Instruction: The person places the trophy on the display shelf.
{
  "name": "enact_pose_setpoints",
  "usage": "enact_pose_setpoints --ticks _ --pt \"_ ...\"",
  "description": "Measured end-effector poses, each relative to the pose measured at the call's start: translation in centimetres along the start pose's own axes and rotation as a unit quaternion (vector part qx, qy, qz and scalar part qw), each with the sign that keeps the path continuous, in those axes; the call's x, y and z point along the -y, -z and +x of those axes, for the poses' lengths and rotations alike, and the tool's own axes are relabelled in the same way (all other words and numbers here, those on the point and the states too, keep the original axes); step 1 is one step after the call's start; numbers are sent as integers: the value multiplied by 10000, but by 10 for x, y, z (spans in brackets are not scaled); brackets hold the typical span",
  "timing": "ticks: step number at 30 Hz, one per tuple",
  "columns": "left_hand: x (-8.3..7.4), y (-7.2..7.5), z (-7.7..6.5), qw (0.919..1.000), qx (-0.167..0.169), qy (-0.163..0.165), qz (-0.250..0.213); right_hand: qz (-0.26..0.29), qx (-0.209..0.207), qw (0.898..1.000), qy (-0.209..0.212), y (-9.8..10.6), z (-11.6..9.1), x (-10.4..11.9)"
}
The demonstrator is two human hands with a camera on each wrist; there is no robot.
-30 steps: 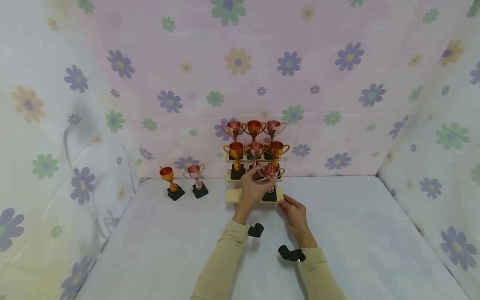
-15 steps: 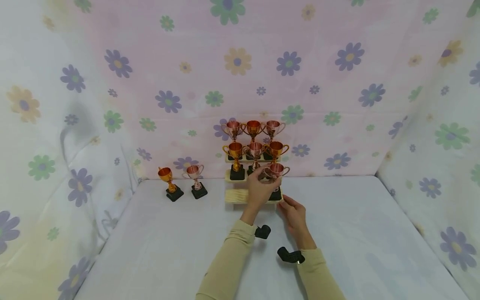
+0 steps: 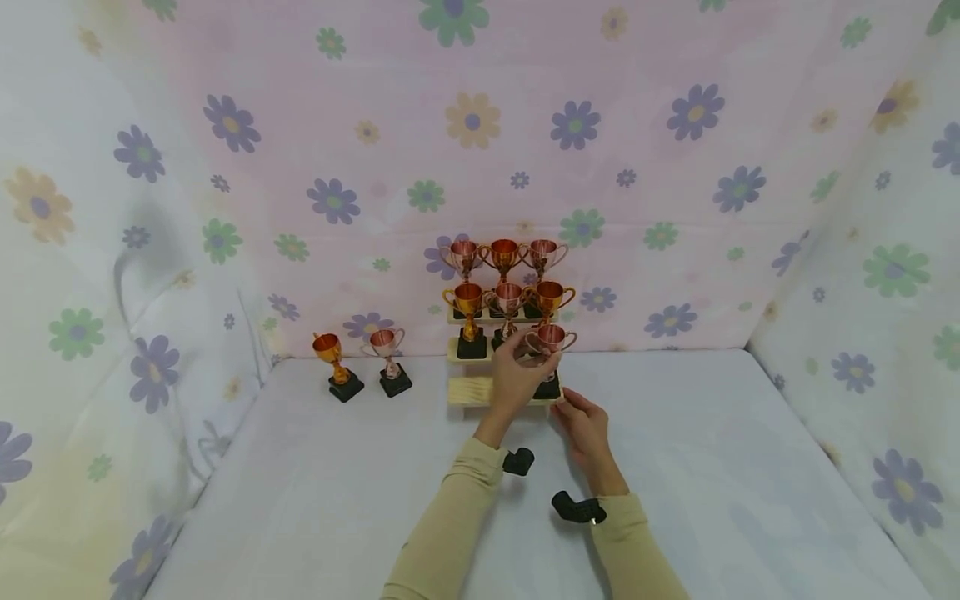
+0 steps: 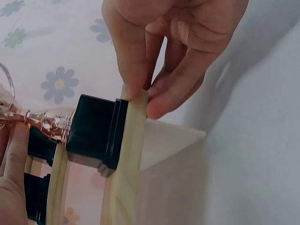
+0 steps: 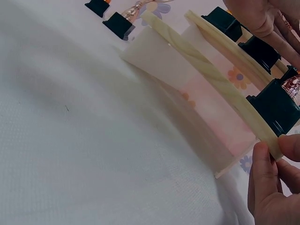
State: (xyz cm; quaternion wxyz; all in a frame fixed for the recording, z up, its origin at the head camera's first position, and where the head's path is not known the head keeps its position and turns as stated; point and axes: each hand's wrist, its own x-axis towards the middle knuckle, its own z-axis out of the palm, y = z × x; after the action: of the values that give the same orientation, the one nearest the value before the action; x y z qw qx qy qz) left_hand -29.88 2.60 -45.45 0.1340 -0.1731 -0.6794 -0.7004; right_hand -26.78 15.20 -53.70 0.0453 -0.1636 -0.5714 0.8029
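Observation:
My left hand (image 3: 513, 383) holds a small rose-gold trophy (image 3: 552, 337) with a black base at the right end of the lowest step of a pale wooden tiered stand (image 3: 470, 390). In the left wrist view, a finger of that hand lies along the trophy's metal stem, and the black base (image 4: 91, 129) sits upright on the board (image 4: 129, 150). My right hand (image 3: 588, 433) pinches the end of this same board, thumb close by the base, fingers beneath, as the right wrist view shows.
On the stand's middle step are gold trophies (image 3: 468, 298) flanking a rose-gold one; three more trophies (image 3: 504, 257) fill the top step. Left of the stand, a gold trophy (image 3: 339, 367) and a rose-gold trophy (image 3: 388, 362) stand on the white-covered table (image 3: 300, 500). Flowered cloth (image 3: 472, 167) hangs behind.
My left hand has shifted the trophy a little to the right, toward the board's end, and has stayed nearly still since. The right hand keeps its place at the board's end.

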Motion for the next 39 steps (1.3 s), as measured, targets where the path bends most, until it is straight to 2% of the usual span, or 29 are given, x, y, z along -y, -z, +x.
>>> enact_pose_setpoints --ticks 4,7,10,12,15,18,20,22,25,27,30,32,35,37,39 --pt "-11 9 -10 9999 121 79 83 -100 -19 9999 17 -1 -1 0" --pt "-6 20 -20 9999 72 108 98 -134 -24 9999 32 -1 -2 0" --pt "2 36 -32 9997 126 185 49 -114 -22 9999 34 -1 -2 -1" --pt "5 51 -39 9992 291 261 22 -116 8 9999 25 -1 -2 -1" --pt "6 77 -48 9971 635 338 238 -160 34 9999 -43 -1 -2 -1" --pt "4 107 -55 9913 947 552 728 -233 31 9997 -99 -1 -1 0" --pt "3 127 -59 9867 1019 746 1026 -260 33 9996 -122 0 -2 1" --pt "8 149 -63 9823 935 947 1315 -247 18 9996 -148 -1 -2 2" --pt "16 183 -68 9819 509 1045 1493 -266 13 9995 -173 -1 -3 3" --pt "19 203 -72 9822 30 1035 1567 -295 3 9994 -195 -1 -4 4" --pt "14 229 -76 9794 -835 860 1623 -311 11 9993 -225 -2 -4 6" --pt "12 242 -76 9721 -1502 705 1657 -291 23 9992 -255 -2 -4 7" --pt "12 256 -75 9555 -2510 462 1479 -242 39 9993 -296 -2 -3 6" --pt "15 264 -73 9448 -2993 394 1274 -232 35 9993 -307 -2 -3 6" --pt "12 270 -71 9416 -3196 469 952 -241 23 9993 -294 -2 -4 5"
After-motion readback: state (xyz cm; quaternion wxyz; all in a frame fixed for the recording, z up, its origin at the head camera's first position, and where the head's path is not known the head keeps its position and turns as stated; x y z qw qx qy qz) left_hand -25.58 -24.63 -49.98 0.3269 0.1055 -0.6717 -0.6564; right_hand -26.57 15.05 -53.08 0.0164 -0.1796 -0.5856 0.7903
